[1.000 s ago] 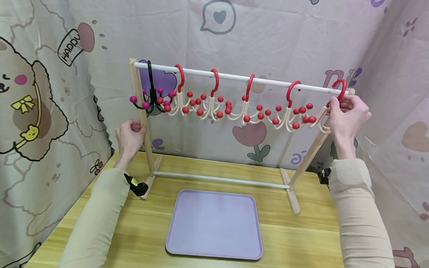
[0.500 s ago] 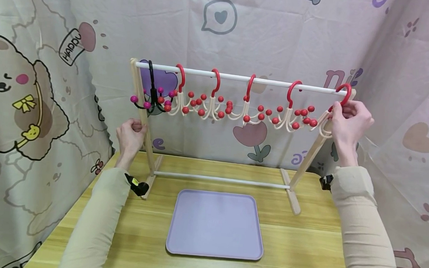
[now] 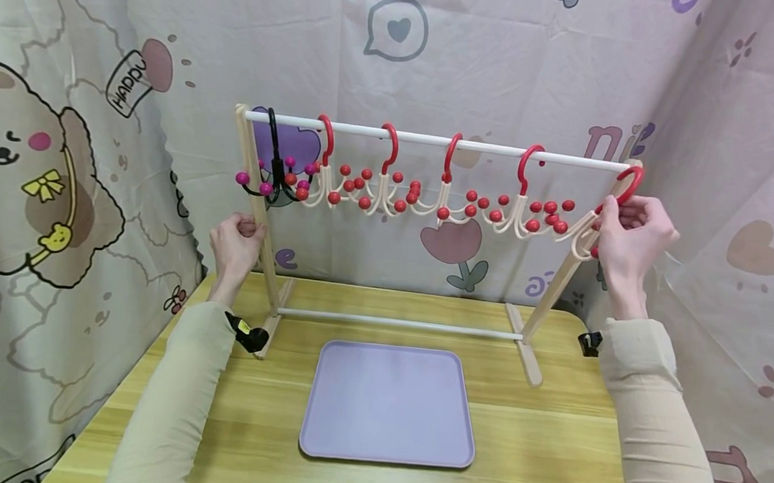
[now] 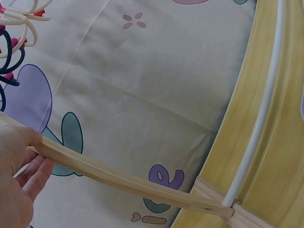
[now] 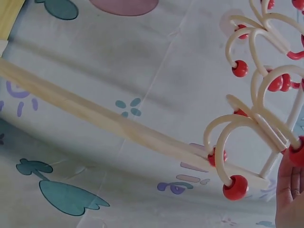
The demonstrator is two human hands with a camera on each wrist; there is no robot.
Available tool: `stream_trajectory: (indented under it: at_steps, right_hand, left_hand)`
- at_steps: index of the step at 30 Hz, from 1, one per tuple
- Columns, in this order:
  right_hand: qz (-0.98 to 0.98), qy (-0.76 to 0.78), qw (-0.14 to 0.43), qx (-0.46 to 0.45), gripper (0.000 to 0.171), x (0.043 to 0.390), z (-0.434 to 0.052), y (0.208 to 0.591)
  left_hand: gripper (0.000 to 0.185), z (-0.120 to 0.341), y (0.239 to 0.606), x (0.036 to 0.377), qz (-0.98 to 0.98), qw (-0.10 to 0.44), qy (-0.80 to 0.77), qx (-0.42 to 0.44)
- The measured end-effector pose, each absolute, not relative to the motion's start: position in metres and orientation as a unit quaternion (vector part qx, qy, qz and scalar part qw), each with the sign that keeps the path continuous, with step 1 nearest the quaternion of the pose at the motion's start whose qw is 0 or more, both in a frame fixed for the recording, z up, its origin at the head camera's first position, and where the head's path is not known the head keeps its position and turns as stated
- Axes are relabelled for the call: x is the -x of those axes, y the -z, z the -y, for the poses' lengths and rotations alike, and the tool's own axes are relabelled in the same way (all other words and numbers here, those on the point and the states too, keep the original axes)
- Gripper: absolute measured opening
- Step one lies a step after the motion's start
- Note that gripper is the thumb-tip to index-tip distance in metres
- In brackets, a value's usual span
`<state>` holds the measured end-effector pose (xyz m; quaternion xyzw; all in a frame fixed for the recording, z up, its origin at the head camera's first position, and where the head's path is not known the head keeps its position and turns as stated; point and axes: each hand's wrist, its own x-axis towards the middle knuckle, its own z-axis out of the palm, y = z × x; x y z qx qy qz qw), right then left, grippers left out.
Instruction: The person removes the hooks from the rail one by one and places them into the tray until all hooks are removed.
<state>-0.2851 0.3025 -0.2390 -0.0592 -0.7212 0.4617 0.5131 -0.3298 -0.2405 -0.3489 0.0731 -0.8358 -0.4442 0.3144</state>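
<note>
- The wooden rack (image 3: 258,214) stood along the back edge of the table (image 3: 547,436), and the left hand (image 3: 234,243) stayed clenched round its left post, steadying it just as it had a second before.
- The white rail (image 3: 430,138) carried one black hanger (image 3: 275,168) at its left end and four red-hooked hangers (image 3: 390,177) along it, none of which had shifted.
- The purple tray (image 3: 388,404) lay on the table in front of the rack, with nothing on it.
- The right hand (image 3: 630,234) had sunk lower and drifted outward past the right end of the rail; its fingers were pinching the fifth hanger (image 3: 592,225) by its stem.
- That hanger's red hook (image 3: 629,186), which sat over the rail a second earlier, had slid off the end and now hung tilted beside the right post, free of the rail.
- Judging from this, the hanger had just been unhooked and could be carried away from the rack.
</note>
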Motion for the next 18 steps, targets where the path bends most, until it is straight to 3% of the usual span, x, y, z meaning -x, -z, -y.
stream_trajectory:
  at_steps: [7,14,18]
  right_hand:
    - [0.747,-0.423,0.511,0.056,0.019,0.282,-0.303,0.249]
    - [0.766,-0.396,0.503,0.067,0.025,0.283,-0.306,0.261]
    - [0.774,-0.396,0.490,0.067,0.020,0.282,-0.307,0.267]
  left_hand:
    - [0.029,0.241,0.350,0.330,0.836,0.311,0.445,-0.074]
    - [0.030,0.242,0.350,0.330,0.836,0.310,0.446,-0.075]
    - [0.030,0.241,0.349,0.331,0.837,0.308,0.446,-0.076]
